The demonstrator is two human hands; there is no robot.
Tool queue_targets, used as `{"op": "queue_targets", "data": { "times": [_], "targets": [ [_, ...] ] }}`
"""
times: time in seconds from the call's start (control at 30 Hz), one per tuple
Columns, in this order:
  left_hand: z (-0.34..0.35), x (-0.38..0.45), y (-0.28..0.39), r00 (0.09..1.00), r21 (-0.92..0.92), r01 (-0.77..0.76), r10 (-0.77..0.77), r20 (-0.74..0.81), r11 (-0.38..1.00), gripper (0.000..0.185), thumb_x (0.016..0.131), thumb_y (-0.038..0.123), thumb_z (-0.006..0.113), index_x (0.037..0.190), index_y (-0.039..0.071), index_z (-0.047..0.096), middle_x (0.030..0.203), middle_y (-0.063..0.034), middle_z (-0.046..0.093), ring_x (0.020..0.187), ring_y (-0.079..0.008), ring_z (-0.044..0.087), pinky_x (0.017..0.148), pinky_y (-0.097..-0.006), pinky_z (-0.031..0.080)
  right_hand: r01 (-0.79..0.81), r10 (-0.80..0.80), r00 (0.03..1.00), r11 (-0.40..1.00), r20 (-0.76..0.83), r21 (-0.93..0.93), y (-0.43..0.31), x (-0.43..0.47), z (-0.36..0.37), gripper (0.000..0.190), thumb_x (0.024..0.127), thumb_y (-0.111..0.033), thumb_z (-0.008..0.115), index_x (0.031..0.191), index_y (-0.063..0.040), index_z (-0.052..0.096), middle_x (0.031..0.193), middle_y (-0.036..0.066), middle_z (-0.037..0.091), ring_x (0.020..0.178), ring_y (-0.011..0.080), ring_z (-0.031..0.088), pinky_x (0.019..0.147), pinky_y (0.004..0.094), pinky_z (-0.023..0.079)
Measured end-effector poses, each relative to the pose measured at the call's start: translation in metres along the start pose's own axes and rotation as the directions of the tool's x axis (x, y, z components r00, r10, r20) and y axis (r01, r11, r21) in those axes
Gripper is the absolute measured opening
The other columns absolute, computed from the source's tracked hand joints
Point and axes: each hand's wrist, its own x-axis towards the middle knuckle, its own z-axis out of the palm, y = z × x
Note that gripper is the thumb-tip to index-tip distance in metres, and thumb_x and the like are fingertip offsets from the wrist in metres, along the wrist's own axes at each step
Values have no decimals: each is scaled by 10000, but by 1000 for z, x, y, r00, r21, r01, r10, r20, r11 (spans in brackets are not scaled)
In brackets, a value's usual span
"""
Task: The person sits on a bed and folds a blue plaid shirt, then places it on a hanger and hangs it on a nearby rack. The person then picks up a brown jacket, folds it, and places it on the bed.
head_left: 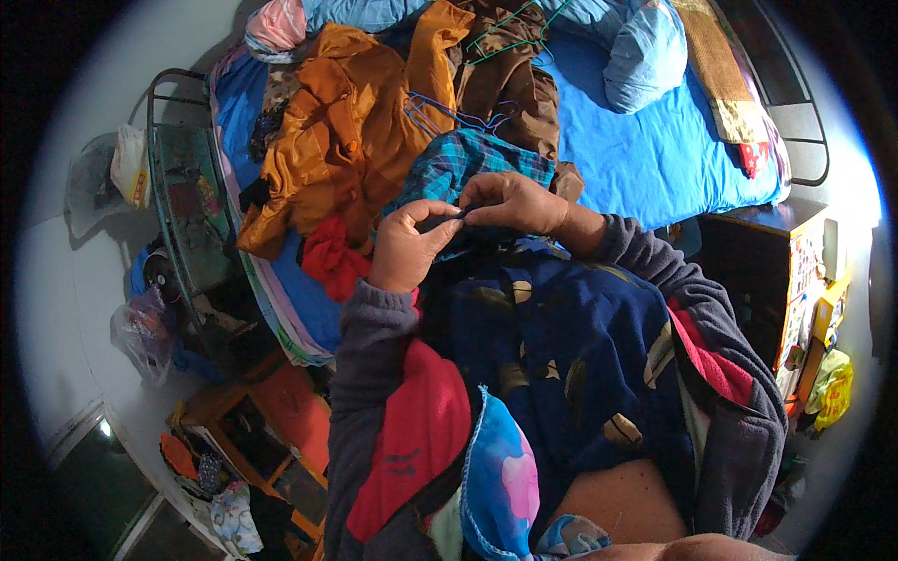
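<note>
My left hand [412,242] and my right hand [518,202] meet in front of my body, thumbs and forefingers pinched together. Between the fingertips is a small piece of dark cloth [471,211]; the fingers hide most of it. Just beyond the hands lies a teal plaid garment [449,165], partly covered by my right hand. Navy fabric with a tan leaf print [554,329] spreads over my front below the hands. Whether the pinched piece belongs to it cannot be told.
A bed with a blue sheet [596,151] holds a shiny orange-brown garment [351,133], brown clothing [508,98], a red cloth [333,259], blue-purple hangers [456,116] and a green hanger [508,35]. A metal bed rail [165,210] stands left; a dark cabinet [751,224] stands right.
</note>
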Motion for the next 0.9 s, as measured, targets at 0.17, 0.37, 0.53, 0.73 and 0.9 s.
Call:
{"op": "queue_targets", "data": {
  "times": [0.17, 0.37, 0.53, 0.73, 0.9],
  "targets": [
    [4, 0, 0, 973, 275, -165, 201, -111, 947, 135, 776, 16, 734, 908, 26, 705, 845, -112, 705, 774, -185, 677, 710, -285, 517, 20, -36, 994, 988, -105, -152, -1, 1, 5, 226, 850, -167, 712, 1019, -29, 652, 908, 62, 689, 829, 135, 622, 758, 284, 494],
    [12, 1, 0, 869, 563, -303, 465, -167, 769, 150, 745, 7, 724, 864, 55, 648, 818, -124, 669, 773, -311, 659, 696, -366, 522, 151, -309, 916, 857, -257, -493, -12, -1, 13, 212, 791, -146, 721, 955, -39, 639, 853, 120, 668, 791, 257, 656, 708, 346, 519],
    [16, 6, -3, 777, 583, -429, 611, -151, 690, 178, 744, 6, 723, 870, 59, 609, 834, -118, 659, 774, -329, 641, 689, -394, 513, 315, -578, 797, 645, -174, -696, -18, -3, 15, 191, 779, -129, 703, 941, -63, 626, 839, 124, 620, 777, 338, 640, 657, 391, 523],
    [21, 5, -11, 815, 599, -334, 542, -203, 728, 173, 780, -2, 696, 899, 39, 578, 888, -130, 637, 797, -310, 628, 718, -368, 510, 395, -624, 782, 481, 11, -782, -17, -5, 13, 202, 806, -128, 674, 990, -87, 601, 854, 97, 585, 737, 323, 628, 600, 404, 521],
    [19, 7, -10, 913, 89, -270, 284, -292, 959, 135, 856, 11, 653, 951, 24, 558, 954, -99, 635, 851, -191, 604, 776, -309, 492, 395, -631, 776, 474, 9, -787, -15, -4, 9, 214, 803, -94, 661, 1002, -90, 585, 914, 101, 581, 772, 327, 625, 619, 402, 523]
  ]
}}
